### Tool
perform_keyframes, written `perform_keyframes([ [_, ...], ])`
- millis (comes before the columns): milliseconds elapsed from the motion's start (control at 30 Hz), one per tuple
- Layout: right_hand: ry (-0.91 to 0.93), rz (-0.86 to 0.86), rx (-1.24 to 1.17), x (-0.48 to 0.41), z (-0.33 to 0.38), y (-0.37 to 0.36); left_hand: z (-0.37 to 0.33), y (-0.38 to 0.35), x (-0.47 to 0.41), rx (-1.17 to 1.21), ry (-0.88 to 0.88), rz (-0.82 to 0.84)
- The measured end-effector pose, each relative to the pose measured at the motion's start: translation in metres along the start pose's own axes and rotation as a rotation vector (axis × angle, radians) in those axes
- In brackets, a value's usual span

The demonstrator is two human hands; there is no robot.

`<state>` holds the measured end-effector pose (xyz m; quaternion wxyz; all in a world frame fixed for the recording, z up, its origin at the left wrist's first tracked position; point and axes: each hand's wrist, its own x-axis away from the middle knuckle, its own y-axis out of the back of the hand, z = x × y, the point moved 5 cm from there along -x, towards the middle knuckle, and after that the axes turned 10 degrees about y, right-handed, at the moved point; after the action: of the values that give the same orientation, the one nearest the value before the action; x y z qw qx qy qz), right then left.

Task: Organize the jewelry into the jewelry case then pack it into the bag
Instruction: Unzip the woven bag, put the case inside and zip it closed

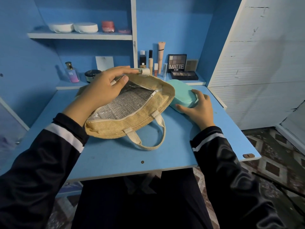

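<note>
So, left grip (pixel 102 90) is pinching the far handle (pixel 145 72) of the jute bag (pixel 132 123) and lifting that rim. I reckon that's purely to keep the mouth gaping, so the silver lining (pixel 118 104) shows and there's room to slide stuff in. Right grip (pixel 198 109) is curled round the near end of the teal jewelry case (pixel 181 95), which looks closed and sits on the desk (pixel 115 157) just beside the bag's right edge. Short hop in from there, I'd say.

On desk (pixel 115 156), bag (pixel 137 116) at centre; jewelry case (pixel 179 95) touches its right side; left hand (pixel 102 90) grips bag's far handle, right hand (pixel 199 111) holds case; cosmetics row (pixel 150 64) on ledge (pixel 196 83) behind.
</note>
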<state>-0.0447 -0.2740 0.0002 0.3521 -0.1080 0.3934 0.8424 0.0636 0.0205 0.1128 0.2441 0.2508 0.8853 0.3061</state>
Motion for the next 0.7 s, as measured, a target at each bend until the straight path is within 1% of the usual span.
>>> perform_keyframes([
  [300, -0.031, -0.106, -0.006, 0.021, -0.001, 0.021, -0.005, -0.003, 0.002, 0.012, 0.007, -0.015],
  [567, 0.008, -0.180, 0.013, 0.033, -0.007, 0.049, -0.011, -0.008, 0.002, 0.031, 0.032, 0.024],
  [700, 0.010, -0.202, 0.018, 0.035, -0.007, 0.063, -0.014, -0.009, 0.001, 0.029, 0.045, 0.005],
])
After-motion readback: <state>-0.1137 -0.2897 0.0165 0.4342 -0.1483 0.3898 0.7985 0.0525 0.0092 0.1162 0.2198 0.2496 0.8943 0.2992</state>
